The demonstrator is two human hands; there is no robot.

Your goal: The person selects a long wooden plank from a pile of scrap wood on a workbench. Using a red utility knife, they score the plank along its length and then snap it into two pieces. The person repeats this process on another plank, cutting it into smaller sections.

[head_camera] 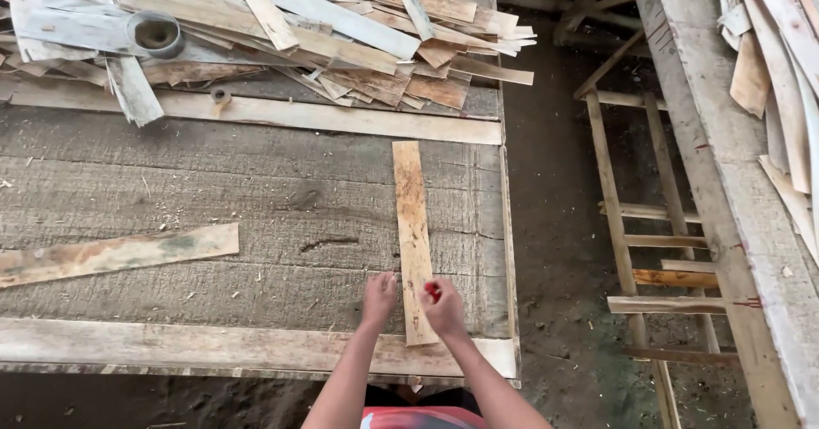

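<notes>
Now your left hand point(378, 297) presses open fingers beside the strip point(413, 233) to steady it flat on the table point(256, 216), while your right hand point(444, 308) pinches a small red thing point(433, 291) over it.

Head camera looks steeply down, close above the worktable point(256, 182).

2 hands point(409, 303), 2 loose strips point(413, 237), perhaps 2 tape rolls point(155, 34).
</notes>
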